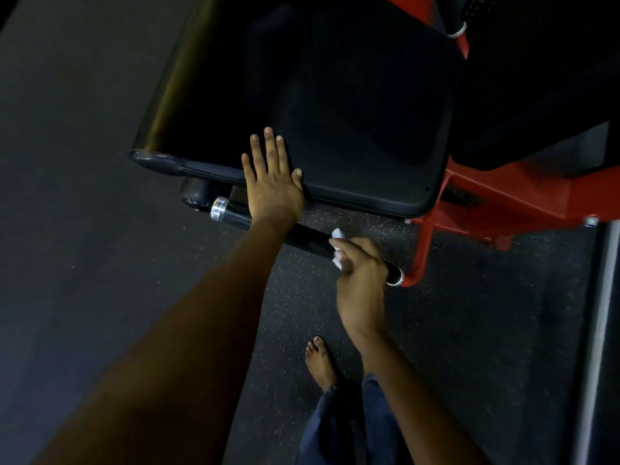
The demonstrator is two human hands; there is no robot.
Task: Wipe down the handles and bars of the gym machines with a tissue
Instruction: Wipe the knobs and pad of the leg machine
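My left hand lies flat, fingers spread, on the near edge of the black pad, arm straight out and holding nothing. My right hand curls around the black handle below the pad, pressing a white tissue against it near the chrome end by the red frame.

white tissue crumpled against black handle bar

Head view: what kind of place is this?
Most likely a gym: a black padded seat on a red frame, a black handle with chrome ends, and speckled rubber floor.
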